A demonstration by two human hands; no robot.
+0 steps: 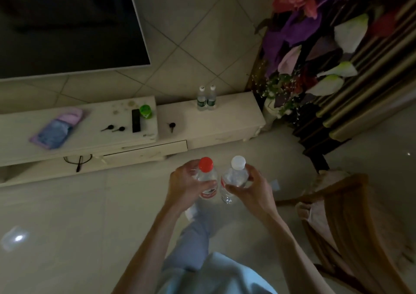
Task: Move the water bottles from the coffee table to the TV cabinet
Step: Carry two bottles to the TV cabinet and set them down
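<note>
My left hand [183,187] grips a clear water bottle with a red cap [206,165], held upright above the tiled floor. Right beside it, my right hand [252,189] holds a second clear bottle with a white cap [238,162]. The two bottles almost touch. Ahead stands the white TV cabinet [225,122]. On its lower right section, near the wall, two small white-capped bottles with green labels [206,99] stand side by side. The coffee table is out of view.
On the cabinet's raised left part lie a purple pouch [56,128], two dark keys [112,128], a black remote [135,120] and a green cup [145,111]; a third key [172,126] lies lower. A TV [67,23] hangs above. Artificial flowers [315,46] and a wooden chair [342,215] stand right.
</note>
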